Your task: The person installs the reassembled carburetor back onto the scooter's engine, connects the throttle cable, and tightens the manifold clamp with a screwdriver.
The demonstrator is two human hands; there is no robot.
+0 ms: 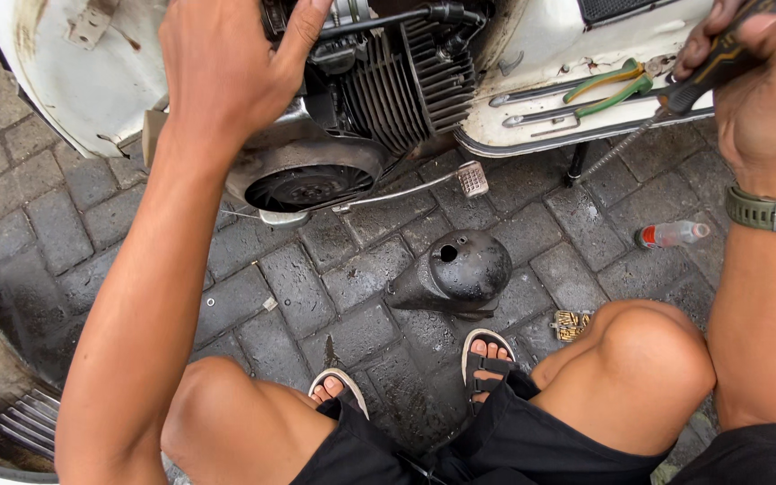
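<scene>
Both hands at the exposed finned black engine of a white scooter, over wet grey paving.

Left hand reaches into the engine bay, fingertips hidden, so grip unclear. Right hand is closed around a black-handled screwdriver, shaft angled down-left. Black domed metal cover lies on the paving by the sandalled feet.
</scene>
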